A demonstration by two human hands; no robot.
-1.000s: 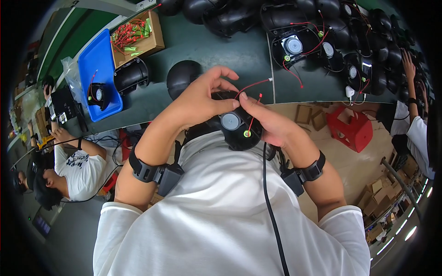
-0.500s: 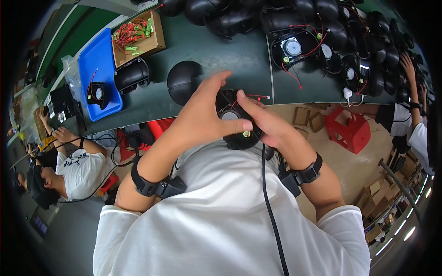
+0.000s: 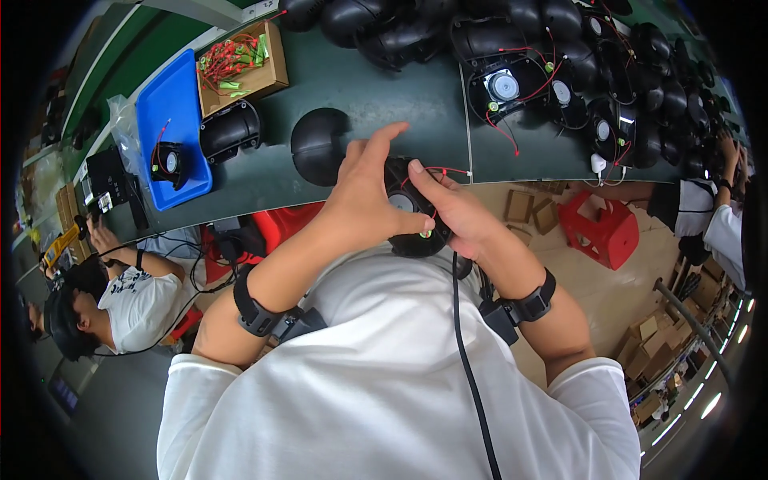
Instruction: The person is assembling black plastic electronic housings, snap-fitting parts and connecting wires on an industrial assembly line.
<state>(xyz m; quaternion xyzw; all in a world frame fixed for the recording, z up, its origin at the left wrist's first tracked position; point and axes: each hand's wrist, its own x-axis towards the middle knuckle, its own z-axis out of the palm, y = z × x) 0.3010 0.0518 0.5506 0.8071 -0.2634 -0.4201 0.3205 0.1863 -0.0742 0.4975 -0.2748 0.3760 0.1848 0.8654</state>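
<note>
A black speaker housing (image 3: 410,245) is held just in front of my body at the table's near edge. It carries a round grey speaker, partly covered, a small green round part (image 3: 427,233) and red wires (image 3: 448,170) with a white plug. My right hand (image 3: 462,212) grips the housing's right side, thumb on top. Over its left side reaches my left hand (image 3: 364,192), fingers stretched and spread, the thumb tip touching by the green part. A rounded black shell (image 3: 318,146) lies on the table beyond my left hand.
A blue tray (image 3: 146,120) holds another small speaker part, beside a cardboard box (image 3: 276,60) of red-wired green pieces and a black half-shell (image 3: 232,132). Several black housings (image 3: 500,84) crowd the back right. A red stool (image 3: 602,232) stands right; co-workers sit at both sides.
My left thumb has drawn slightly inward at the green part, and the left fingers have shifted a little right. My right hand keeps its hold on the housing.
</note>
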